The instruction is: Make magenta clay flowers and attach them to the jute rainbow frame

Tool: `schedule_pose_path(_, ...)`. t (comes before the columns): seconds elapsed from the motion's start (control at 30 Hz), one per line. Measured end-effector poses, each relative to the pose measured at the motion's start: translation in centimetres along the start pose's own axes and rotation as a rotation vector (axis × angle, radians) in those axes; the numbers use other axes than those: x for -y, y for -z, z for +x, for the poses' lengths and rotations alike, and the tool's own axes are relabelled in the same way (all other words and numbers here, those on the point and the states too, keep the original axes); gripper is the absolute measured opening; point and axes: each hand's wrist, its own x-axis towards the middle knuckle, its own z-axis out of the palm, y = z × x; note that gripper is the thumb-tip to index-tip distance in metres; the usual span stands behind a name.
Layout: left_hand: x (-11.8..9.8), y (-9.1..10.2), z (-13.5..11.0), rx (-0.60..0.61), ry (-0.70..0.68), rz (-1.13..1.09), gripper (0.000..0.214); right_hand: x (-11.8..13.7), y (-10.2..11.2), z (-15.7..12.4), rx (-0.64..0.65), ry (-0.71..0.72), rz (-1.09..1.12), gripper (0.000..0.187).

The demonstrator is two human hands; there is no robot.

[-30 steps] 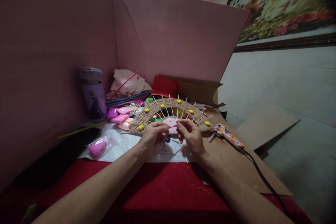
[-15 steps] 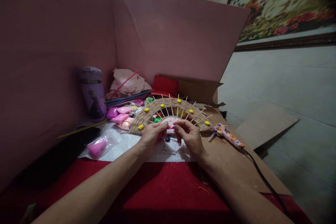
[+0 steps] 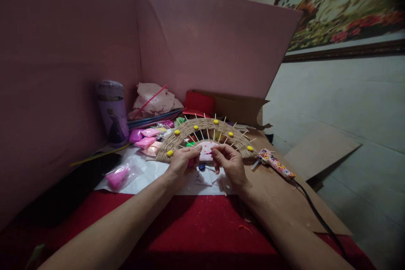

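My left hand (image 3: 184, 163) is closed around a lump of magenta clay (image 3: 190, 162), which its fingers mostly cover. Between the pinched thumb and forefinger of my right hand (image 3: 230, 166) is a small magenta bit of clay (image 3: 209, 152). Just behind both hands stands a half-round twine-woven fan shape (image 3: 202, 124) with thin sticks poking out and several yellow dots (image 3: 215, 122) on its band. At its centre is a white half-disc with pink spots (image 3: 207, 147). A dark blue round piece (image 3: 201, 167) lies on the white sheet (image 3: 190, 187) below the hands.
Packets of pink clay (image 3: 148, 142) and a bagged pink lump (image 3: 118, 177) lie to the left, near a purple tumbler (image 3: 112, 114). To the right, a flower-patterned glue gun (image 3: 275, 163) with a black cord rests on cardboard (image 3: 284, 202). Red cloth (image 3: 190, 228) covers the table's front.
My hands have drawn slightly apart, and the magenta bit now shows at my right fingertips. The woven piece has stayed in place.
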Motion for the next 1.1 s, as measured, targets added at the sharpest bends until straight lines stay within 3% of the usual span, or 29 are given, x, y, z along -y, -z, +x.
schedule_pose_path(0.2,-0.54,-0.14,-0.09,-0.094,-0.022,-0.07,0.036,-0.04,0.09,0.12,-0.063,-0.017,0.06,0.023)
schedule_pose_path(0.3,-0.71,-0.19,-0.23,-0.118,-0.005,-0.076,0.024,-0.08,0.1,0.1,-0.058,-0.025,0.056,0.022)
schedule_pose_path(0.47,-0.47,-0.4,-0.39,0.027,0.088,-0.001,0.023,0.03,-0.01,0.02,-0.019,-0.03,0.053,0.022)
schedule_pose_path(0.7,-0.02,-0.26,-0.24,0.142,0.066,0.043,0.026,0.11,-0.11,0.03,0.016,0.014,0.066,0.018)
schedule_pose_path(0.97,-0.06,-0.22,-0.18,0.157,0.048,0.063,0.032,0.36,-0.25,-0.38,0.139,0.009,0.03,0.02)
schedule_pose_path(1.1,-0.11,-0.28,-0.3,0.162,0.01,0.039,0.035,0.46,-0.46,-0.4,0.128,0.019,0.039,0.016)
